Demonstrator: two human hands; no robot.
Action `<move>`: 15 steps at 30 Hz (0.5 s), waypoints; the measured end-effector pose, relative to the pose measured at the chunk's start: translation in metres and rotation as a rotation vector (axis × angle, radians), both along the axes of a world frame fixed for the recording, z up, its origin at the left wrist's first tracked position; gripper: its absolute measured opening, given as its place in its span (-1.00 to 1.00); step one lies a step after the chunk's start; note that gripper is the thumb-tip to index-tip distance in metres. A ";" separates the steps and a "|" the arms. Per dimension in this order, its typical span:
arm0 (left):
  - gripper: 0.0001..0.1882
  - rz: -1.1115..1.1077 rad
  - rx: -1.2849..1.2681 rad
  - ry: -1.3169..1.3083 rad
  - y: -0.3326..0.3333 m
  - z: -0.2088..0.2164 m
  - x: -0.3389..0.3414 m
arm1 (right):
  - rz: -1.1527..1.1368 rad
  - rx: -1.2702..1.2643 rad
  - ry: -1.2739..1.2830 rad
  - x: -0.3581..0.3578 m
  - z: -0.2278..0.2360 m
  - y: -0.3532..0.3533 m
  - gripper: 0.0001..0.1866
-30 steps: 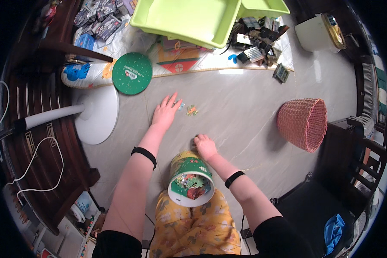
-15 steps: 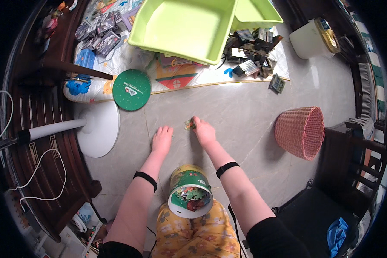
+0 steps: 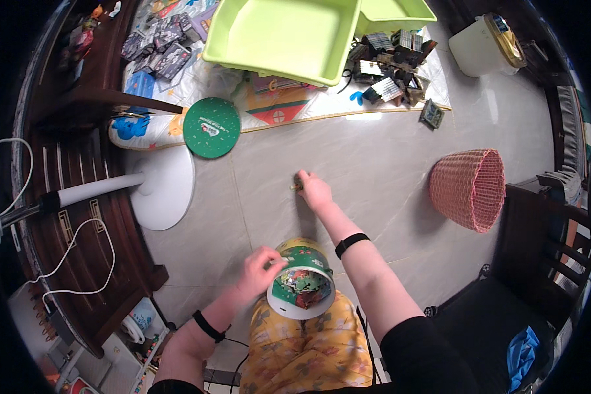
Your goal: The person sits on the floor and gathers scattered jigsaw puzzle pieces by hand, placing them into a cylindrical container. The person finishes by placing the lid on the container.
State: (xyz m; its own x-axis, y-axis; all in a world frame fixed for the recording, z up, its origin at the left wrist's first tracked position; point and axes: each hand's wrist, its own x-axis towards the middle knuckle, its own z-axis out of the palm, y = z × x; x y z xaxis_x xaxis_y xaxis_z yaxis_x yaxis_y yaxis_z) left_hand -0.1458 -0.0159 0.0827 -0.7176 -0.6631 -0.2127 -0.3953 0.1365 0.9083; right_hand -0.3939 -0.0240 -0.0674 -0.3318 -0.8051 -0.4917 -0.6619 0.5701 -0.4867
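Note:
A round green tub [image 3: 301, 258], tipped toward me between my legs, holds many small colourful jigsaw pieces [image 3: 301, 284]. Beside its left rim is my left hand [image 3: 259, 270], fingers bent and pinched together; whatever may be between the fingertips is too small to make out. Out over the grey tiled floor, my right hand [image 3: 315, 192] is closed on some small greenish jigsaw pieces [image 3: 297, 187], partly hidden by its fingers. The tub's green round lid [image 3: 211, 128] lies at the far left, on the edge of the mat.
Light green bins [image 3: 279, 36] stand on a patterned mat [image 3: 295, 118] ahead, with dark boxed items [image 3: 387, 72] beside them. A pink woven basket [image 3: 456, 187] lies tipped at the right. On the left are a white round stand base [image 3: 167, 190] and dark wooden furniture [image 3: 79, 262].
My left hand has moved back from the floor to the tub's left rim, its fingers now pinched. My right hand stays out over the floor, the pieces now more covered. The view has shifted slightly.

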 end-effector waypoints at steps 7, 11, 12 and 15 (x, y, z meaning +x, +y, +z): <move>-0.80 -0.347 -0.081 0.079 0.020 0.034 0.008 | -0.134 -0.010 0.015 0.006 0.011 0.021 -0.50; -0.84 0.005 -0.074 -0.042 -0.008 -0.015 0.014 | -0.133 0.030 -0.062 0.011 0.017 0.030 -0.56; -0.83 0.087 -0.077 -0.096 -0.026 -0.033 0.018 | -0.188 -0.034 -0.128 0.013 0.021 0.033 -0.54; -0.64 0.123 -0.333 -0.297 -0.087 -0.087 0.030 | -0.332 -0.174 -0.316 0.017 0.049 0.046 -0.57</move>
